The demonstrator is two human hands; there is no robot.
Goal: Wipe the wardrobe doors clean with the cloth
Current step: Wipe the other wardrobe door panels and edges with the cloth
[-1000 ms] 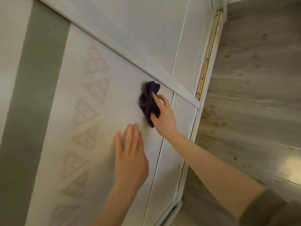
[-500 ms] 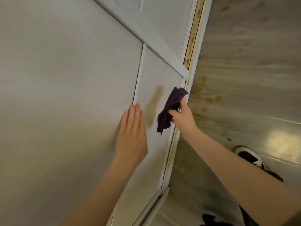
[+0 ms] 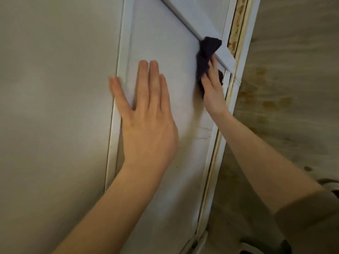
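The white wardrobe door fills the middle of the view, with a slanting cross rail near the top. My right hand holds a bunched dark purple cloth against the panel where the rail meets the door's right frame. Part of the cloth sticks up past my fingers onto the rail. My left hand lies flat on the same panel with fingers straight, its thumb over the left frame strip.
A grey panel adjoins the door on the left. A yellowed, stained track strip runs along the door's right edge. Beyond it is stained wood-look floor. A shoe shows at the right edge.
The view has moved closer and shifted right along the doors. My right hand carried the cloth from the patterned panel to the narrow right panel, then up to the rail. My left hand followed.
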